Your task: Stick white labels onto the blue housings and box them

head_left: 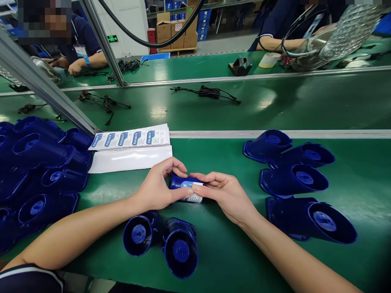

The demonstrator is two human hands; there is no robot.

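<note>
Both hands hold a blue plastic horn [175,182] lying on its side on the green bench, a blue-and-white label [197,198] on its wall. My left hand [161,183] grips the horn's left end, its thumb on the label. From the right, my right hand [226,191] pinches the other end, and its thumb meets the left thumb over the label. Just below my hands, a blue horn [139,234] and another horn [181,250] face me with their round mouths. Label sheets [131,138] with printed stickers lie beyond my left hand, over a blank white strip [131,159].
Blue horns [36,158] are piled at the left; several more [305,179] lie at the right. A metal post [55,77] slants up at left. Black cables [210,92] lie on the conveyor [275,112]. Beyond it, a co-worker's hand [77,66] and another person's arm [275,42] show.
</note>
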